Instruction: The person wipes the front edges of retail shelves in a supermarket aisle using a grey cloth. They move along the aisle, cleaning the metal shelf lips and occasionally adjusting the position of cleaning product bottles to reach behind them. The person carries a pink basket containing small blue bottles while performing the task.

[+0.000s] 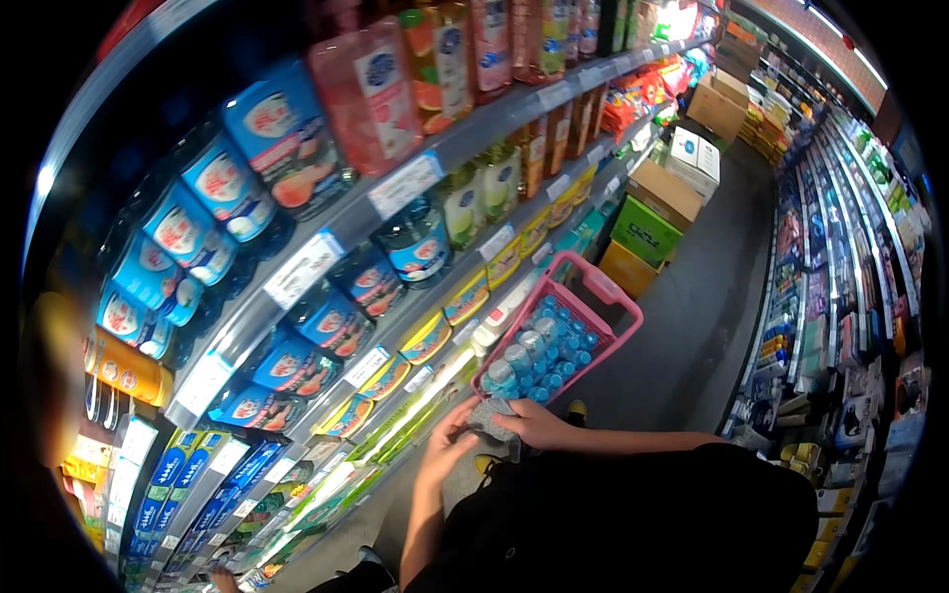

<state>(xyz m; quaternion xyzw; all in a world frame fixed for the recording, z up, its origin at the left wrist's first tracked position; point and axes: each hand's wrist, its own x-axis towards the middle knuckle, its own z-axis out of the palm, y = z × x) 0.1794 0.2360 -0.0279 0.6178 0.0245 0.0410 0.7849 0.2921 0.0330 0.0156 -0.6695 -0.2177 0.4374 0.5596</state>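
My right hand point(535, 422) holds a crumpled grey cloth point(491, 416) at the near edge of a pink plastic basket point(621, 290). The thumb and fingers of my left hand point(451, 437) are beside the cloth's left side; whether they grip it is unclear. Many small clear bottles with blue caps point(545, 345) fill the basket. To the left, a shelf point(474, 133) carries large blue-labelled bottles point(285, 141) and a pink pump bottle point(367, 96), with price tags along its edge.
Cardboard boxes point(663, 194), a green box point(646, 231) and a yellow box point(624, 268) stand along the shelf beyond the basket. Another stocked shelf point(808, 296) runs down the right. Part of another person's hand point(224, 580) shows at the bottom left.
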